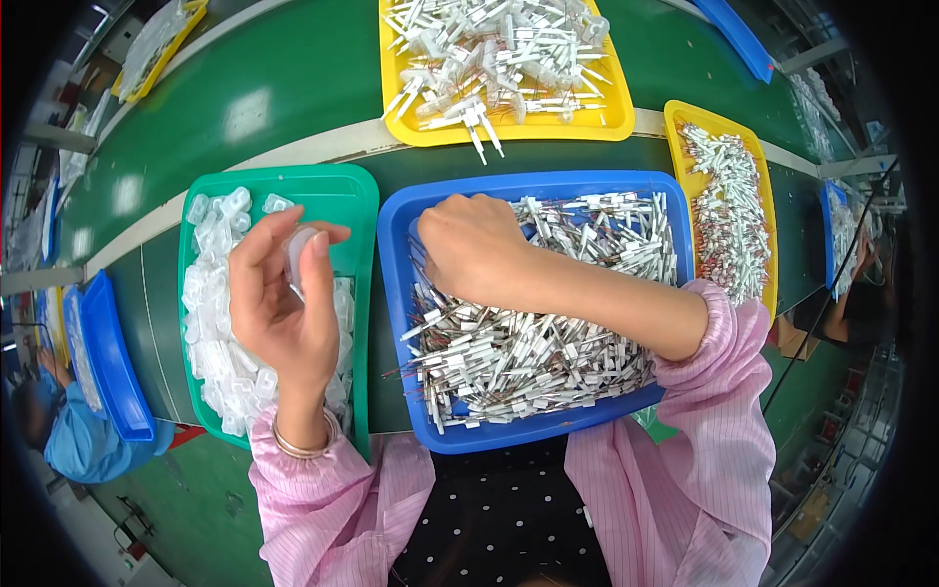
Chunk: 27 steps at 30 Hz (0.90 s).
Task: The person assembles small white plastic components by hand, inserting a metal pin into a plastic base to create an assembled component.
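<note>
We see the left hand (286,293) pinching a translucent plastic shell (296,259) above the green tray (364,254); looks light, stiff, maybe slippery, best held by its side walls. The right hand (471,247) curls knuckles-up over the blue tray (533,436), far left; fingertips hidden, so we can't tell if it grips any white wired connectors (528,352), likely fragile. Shell's outline is partly finger-covered, perhaps cap-shaped

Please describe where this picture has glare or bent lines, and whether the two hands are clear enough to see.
Head view: white glare patches on the green work surface, upper left; head view: the pale rail looks curved, and the corners go black; head view: the left hand and right hand look fairly sharp.
</note>
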### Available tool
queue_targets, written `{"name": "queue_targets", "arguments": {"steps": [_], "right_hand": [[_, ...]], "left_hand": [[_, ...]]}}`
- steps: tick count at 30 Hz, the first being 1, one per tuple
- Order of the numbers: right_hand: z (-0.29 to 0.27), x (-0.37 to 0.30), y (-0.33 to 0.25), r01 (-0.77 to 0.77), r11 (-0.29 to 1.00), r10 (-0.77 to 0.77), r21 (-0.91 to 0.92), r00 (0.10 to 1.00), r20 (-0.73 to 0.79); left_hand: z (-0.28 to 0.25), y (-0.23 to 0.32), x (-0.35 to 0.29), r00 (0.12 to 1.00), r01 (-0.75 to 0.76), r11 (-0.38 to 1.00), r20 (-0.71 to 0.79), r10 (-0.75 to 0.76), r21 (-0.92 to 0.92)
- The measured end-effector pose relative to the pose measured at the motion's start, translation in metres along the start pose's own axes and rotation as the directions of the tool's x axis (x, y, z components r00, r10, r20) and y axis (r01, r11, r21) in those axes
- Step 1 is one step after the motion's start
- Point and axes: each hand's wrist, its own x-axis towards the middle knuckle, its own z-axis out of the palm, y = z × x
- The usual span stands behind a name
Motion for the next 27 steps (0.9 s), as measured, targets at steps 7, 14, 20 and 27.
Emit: {"name": "queue_targets", "arguments": {"steps": [7,14,20,27], "right_hand": [[-0.01,-0.015,0.01,0.233,0.877,-0.066,0.42,0.924,-0.376],[-0.03,-0.049,0.011,0.113,0.542,0.041,0.833,0.986,-0.161],[-0.056,-0.075,0.013,0.394,0.783,-0.066,0.482,0.823,-0.564],[-0.048,-0.084,0.008,0.479,0.811,-0.168,0.335,0.74,-0.652]], "left_hand": [[-0.008,0.017,0.007,0.858,0.514,0.761,0.237,-0.456,-0.397],[0.002,0.016,-0.001,0.805,0.593,0.561,0.427,-0.411,-0.578],[0.005,0.013,-0.009,0.731,0.682,0.366,0.566,-0.382,-0.633],[0.011,0.014,-0.012,0.75,0.656,0.417,0.606,-0.267,-0.628]]}}
